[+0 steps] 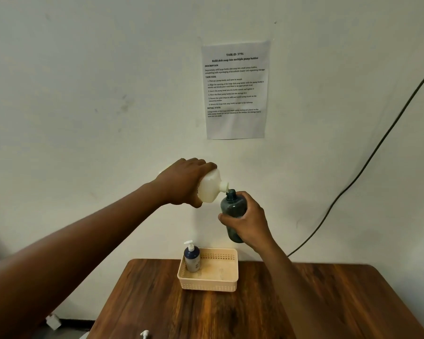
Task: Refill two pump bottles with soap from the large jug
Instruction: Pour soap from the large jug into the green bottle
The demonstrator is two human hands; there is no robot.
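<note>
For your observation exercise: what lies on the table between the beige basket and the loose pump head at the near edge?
Nothing: in the head view, only bare wooden table runs from the basket to the pump head.

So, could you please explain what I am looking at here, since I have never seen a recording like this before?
There is no machine: one camera worn on a person's head looks forward and down at their two bare hands, so the arms reach in from the bottom of the picture.

The left hand holds a white soap jug, tipped so its spout meets the open mouth of a dark pump bottle. The right hand holds that bottle up in the air, above the table.

Below is a wooden table. On it sits a beige basket, and inside it stands a second dark bottle with its white pump fitted. A loose white pump head peeks in at the bottom edge.

The instruction sheet taped to the wall describes the refilling task.
</note>
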